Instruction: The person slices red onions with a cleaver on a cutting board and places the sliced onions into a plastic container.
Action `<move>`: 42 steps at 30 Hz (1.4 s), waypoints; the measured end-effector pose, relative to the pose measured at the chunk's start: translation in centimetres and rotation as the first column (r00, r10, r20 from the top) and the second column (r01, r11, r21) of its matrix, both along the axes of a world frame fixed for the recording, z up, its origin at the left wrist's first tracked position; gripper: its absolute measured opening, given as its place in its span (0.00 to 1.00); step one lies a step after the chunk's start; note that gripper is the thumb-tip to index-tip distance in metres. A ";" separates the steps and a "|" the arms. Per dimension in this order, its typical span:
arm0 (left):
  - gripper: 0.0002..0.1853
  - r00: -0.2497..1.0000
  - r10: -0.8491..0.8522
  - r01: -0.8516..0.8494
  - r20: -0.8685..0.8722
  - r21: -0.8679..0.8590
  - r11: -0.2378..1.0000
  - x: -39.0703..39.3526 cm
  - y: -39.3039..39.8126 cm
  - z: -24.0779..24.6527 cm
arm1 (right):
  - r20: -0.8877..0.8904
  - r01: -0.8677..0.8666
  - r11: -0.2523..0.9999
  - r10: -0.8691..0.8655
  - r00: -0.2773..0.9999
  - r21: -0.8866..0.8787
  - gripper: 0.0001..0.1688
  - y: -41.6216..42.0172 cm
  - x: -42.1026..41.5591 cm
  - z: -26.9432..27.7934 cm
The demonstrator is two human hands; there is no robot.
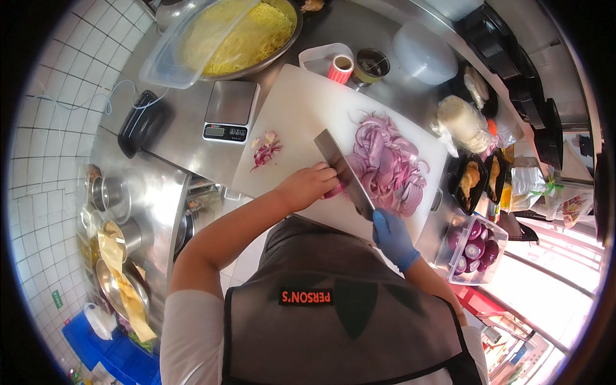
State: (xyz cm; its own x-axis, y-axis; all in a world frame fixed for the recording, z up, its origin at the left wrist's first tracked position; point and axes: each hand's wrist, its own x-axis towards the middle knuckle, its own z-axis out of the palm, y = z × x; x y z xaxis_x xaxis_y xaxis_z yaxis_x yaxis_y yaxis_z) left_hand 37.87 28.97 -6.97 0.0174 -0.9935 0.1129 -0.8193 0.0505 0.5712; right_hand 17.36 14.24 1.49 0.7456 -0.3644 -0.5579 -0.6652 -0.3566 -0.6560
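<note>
My left hand [315, 183] is bare and holds a piece of red onion [333, 190] against the white cutting board [303, 106], its fingers beside the blade. In a blue glove, my right hand [392, 238] grips the handle of a cleaver [344, 166], whose wide blade slants across the board next to the onion piece. Sliced red onion [387, 163] lies heaped to the right of the blade. On the board's left part sits a small pile of onion trimmings [266, 150]. The onion piece is partly hidden by my fingers and the blade.
A digital kitchen scale [231, 113] stands left of the board. Behind are a metal bowl of yellow noodles [255, 38], a roll of red labels [340, 68] and a round tin [371, 66]. To the right, a clear plastic tub [500, 240] holds several peeled red onions [474, 249].
</note>
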 end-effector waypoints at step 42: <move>0.18 0.989 0.132 -0.141 -0.068 -0.162 0.977 -1.2 1.7 -1.7 | 0.084 -0.038 0.999 0.039 0.996 -0.014 0.20 0.5 -0.3 -0.7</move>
State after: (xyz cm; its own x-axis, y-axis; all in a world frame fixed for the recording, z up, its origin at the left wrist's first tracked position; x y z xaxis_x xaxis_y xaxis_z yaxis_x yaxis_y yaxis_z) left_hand 36.63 30.65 -8.72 0.1628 -0.9487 0.2710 -0.7919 0.0382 0.6094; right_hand 17.05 14.71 0.76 0.8035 -0.3406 -0.4882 -0.5932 -0.3893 -0.7047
